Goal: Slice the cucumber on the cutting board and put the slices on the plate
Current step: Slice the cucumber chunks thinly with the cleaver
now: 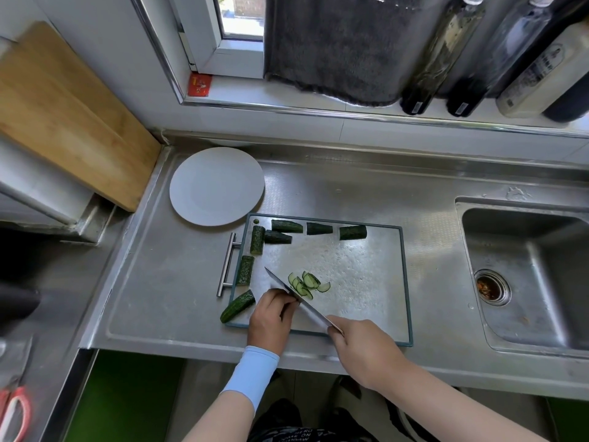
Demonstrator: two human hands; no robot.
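Note:
A glass cutting board [357, 260] lies on the steel counter. Several dark green cucumber chunks [287, 226] line its far and left edges, and one chunk [237, 305] overhangs its near left corner. Thin cucumber slices [307, 282] are fanned out near the board's middle. My right hand [363, 349] grips the handle of a knife [287, 290] whose blade slants across the board, right beside the slices. My left hand [271, 317] sits with curled fingers against the blade's left side; what it holds down is hidden. The white plate [216, 186] stands bare behind the board's left corner.
A sink [529, 275] with a drain opens to the right of the board. A wooden board [63, 113] leans at the far left. Bottles [443, 55] and a dark towel [334, 46] occupy the window sill. Red-handled scissors [14, 409] lie at the lower left.

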